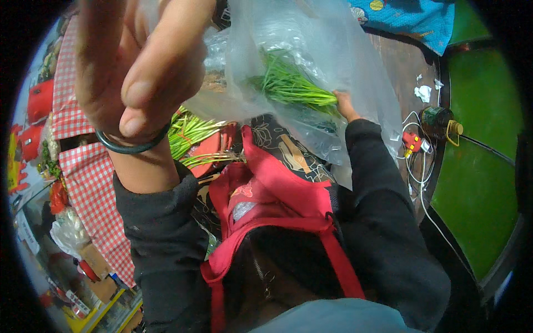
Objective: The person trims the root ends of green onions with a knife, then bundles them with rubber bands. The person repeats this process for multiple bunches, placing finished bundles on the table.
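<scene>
My left hand [166, 62] is raised close to the camera, a dark bangle at its wrist. Its fingers are curled on the film of a large translucent plastic bag [362, 54]; the exact grip is partly hidden. Within the bag's spread film, my right hand [347, 107] holds a bunch of green chives [291, 83] by the pale stem ends. The leaves point to the left. Below my left hand, more bundled green stalks [189, 133] lie on a red surface, one bundle tied with a red band.
A red apron [279, 162] hangs open in front of me. Red-checked cloth [91, 187] covers a counter at left. To the right are a bottle [435, 120] with a yellow cap, a power plug cluster [412, 143] with white cables, and paper scraps [423, 93].
</scene>
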